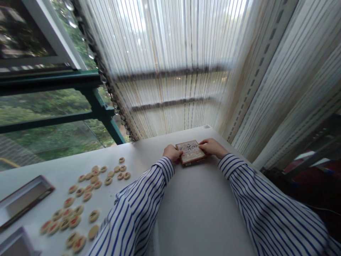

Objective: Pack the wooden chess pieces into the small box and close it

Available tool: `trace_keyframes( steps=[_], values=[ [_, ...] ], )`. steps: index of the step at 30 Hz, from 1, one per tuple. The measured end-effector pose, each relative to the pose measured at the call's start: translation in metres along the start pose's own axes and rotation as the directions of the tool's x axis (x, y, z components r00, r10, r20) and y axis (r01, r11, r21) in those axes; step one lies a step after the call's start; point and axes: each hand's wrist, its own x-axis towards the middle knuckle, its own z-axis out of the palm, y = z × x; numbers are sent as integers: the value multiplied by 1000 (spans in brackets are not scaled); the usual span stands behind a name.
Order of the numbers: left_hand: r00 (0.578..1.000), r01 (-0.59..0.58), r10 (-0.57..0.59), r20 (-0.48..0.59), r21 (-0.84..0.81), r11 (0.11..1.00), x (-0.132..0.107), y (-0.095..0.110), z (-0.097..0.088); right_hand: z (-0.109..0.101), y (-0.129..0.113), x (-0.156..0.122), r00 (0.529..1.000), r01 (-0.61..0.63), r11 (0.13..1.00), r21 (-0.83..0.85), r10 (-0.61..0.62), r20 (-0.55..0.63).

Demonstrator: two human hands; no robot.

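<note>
The fingertips of the left hand (172, 153) are mostly hidden behind the small box (190, 151), with only the thumb plain on its top. Its grip is closed on the box's left edge. The right hand (213, 147) has its grip pinched on the opposite edge; the fingers underneath cannot be made out. The box lies flat near the far right part of the white worktop (191, 199), between the two hands; whether it is slightly raised is hard to tell. Dark lettering on its top is too small to read, and its contents are hidden.

At far left, a shallow open tray (23, 201) is cut off by the picture's edge, its pale floor showing. A second tray (10, 247), nearer, is cut off further. Round wooden pieces (80, 192), marked red or black, lie loose beside them, blurred towards the front; some overlap. The left striped sleeve (138, 209) covers part of the worktop.
</note>
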Motion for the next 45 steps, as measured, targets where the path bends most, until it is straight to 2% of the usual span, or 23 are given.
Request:
trace_keyframes(
  steps=[7, 11, 13, 15, 17, 20, 27, 38, 45],
  values=[
    [983, -127, 142, -115, 129, 984, -12, 2, -4, 3, 4, -9, 973, 175, 935, -309, -212, -90],
    [942, -275, 306, -135, 208, 939, -30, 5, -12, 9, 3, -26, 921, 320, 861, -395, -380, -81],
    [873, -453, 486, -48, 291, 843, -35, 3, -14, 13, 5, -33, 893, 394, 820, -415, -449, -40],
    [825, -551, 558, 87, 341, 762, -36, 0, -15, 16, 9, -37, 841, 491, 739, -460, -540, 31],
    [816, -576, 547, 188, 359, 735, -34, -5, -14, 20, 13, -38, 814, 532, 684, -499, -575, 81],
    [813, -581, 528, 245, 384, 717, -29, -12, -9, 23, 19, -35, 806, 546, 664, -510, -583, 104],
    [820, -570, 531, 212, 380, 728, -26, -19, -2, 25, 21, -31, 803, 559, 677, -479, -586, 108],
    [842, -539, 490, 226, 369, 757, -28, -16, -5, 29, 23, -32, 793, 559, 654, -510, -601, 98],
    [834, -552, 514, 204, 338, 762, -28, -12, -7, 22, 9, -33, 845, 474, 653, -591, -527, 95]
  ],
)
